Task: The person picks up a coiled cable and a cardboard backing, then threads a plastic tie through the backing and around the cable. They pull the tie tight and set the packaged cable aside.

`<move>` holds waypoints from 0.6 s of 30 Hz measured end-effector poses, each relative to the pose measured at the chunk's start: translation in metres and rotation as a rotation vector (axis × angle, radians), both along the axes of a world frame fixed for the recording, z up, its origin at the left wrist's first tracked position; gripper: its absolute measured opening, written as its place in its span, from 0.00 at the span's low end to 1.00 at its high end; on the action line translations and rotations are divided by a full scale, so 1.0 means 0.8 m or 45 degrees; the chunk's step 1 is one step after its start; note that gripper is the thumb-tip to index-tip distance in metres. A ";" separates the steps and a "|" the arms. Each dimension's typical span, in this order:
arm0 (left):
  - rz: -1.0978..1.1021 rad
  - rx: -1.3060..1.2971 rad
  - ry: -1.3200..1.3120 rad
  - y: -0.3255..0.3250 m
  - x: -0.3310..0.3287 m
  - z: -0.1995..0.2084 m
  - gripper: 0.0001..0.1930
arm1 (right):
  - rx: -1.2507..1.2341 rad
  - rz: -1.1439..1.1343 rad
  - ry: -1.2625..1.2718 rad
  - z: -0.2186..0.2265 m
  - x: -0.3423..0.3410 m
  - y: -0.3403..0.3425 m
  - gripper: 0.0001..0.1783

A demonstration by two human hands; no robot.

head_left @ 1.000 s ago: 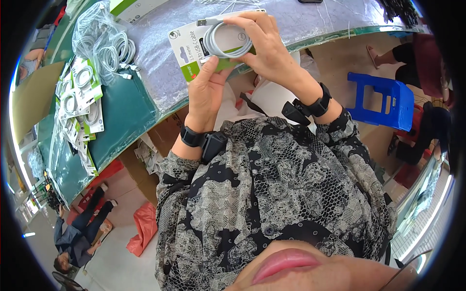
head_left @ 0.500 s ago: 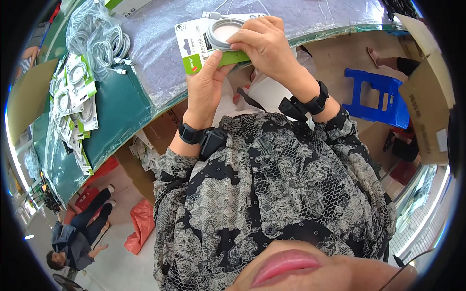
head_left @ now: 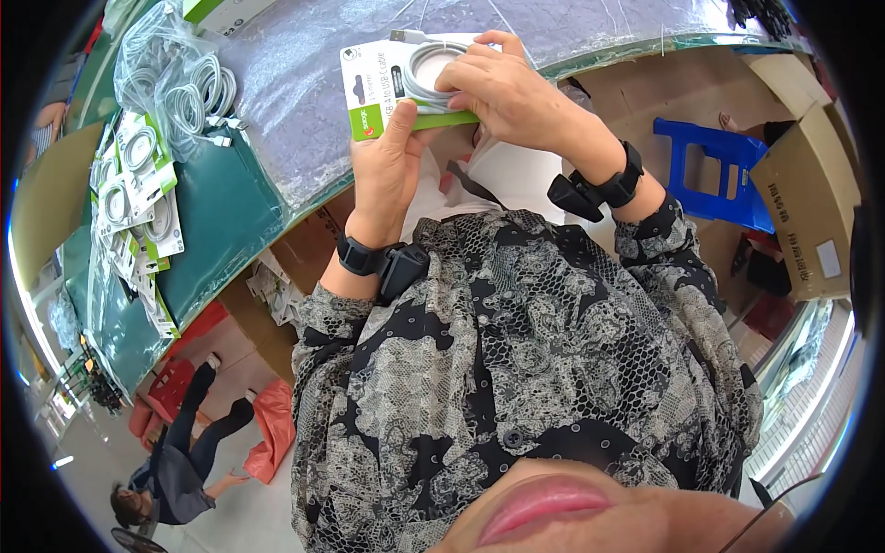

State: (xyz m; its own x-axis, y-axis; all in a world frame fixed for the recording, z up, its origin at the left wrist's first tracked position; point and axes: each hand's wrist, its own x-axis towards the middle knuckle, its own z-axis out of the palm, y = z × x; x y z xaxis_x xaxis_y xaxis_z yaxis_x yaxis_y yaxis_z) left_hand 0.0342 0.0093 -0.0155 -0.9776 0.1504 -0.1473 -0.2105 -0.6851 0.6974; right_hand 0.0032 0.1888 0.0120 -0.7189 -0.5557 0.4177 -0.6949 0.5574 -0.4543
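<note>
A white and green cardboard backing card (head_left: pixel 371 78) is held above the table's near edge. My left hand (head_left: pixel 392 161) grips the card's lower edge, its thumb on the green strip. A coiled light grey USB cable (head_left: pixel 419 78) lies against the card, its plug (head_left: pixel 406 36) sticking out at the top. My right hand (head_left: pixel 512 90) is at the coil's right side, thumb and fingers closed on the cable loops. The part of the card behind the right hand is hidden.
On the table (head_left: pixel 226 203) at left lie a plastic bag of coiled cables (head_left: pixel 189 92) and a pile of carded cables (head_left: pixel 138 194). A blue stool (head_left: pixel 714 170) and a cardboard box (head_left: pixel 811 203) stand at right. Another person (head_left: pixel 175 470) is at lower left.
My right hand has shifted slightly down and its wrist outward to the right, still at the coil. The card stays in my left hand. The person at lower left has moved closer to the red bag.
</note>
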 end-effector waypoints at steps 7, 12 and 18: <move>0.071 -0.128 -0.034 0.000 -0.004 0.006 0.18 | -0.050 -0.063 0.311 -0.004 0.012 -0.003 0.12; 0.071 -0.176 -0.055 0.003 -0.004 0.001 0.17 | -0.033 -0.187 0.308 -0.015 0.015 -0.003 0.12; 0.087 -0.412 -0.099 -0.014 0.003 0.003 0.19 | 0.130 -0.165 0.340 -0.003 0.021 -0.021 0.11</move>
State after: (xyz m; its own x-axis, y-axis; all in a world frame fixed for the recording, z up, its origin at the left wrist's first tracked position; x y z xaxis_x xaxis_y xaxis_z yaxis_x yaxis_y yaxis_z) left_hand 0.0368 -0.0019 -0.0128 -0.9678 0.0184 -0.2511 -0.2328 -0.4450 0.8647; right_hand 0.0202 0.1724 0.0095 -0.6591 -0.5153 0.5478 -0.7021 0.6826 -0.2027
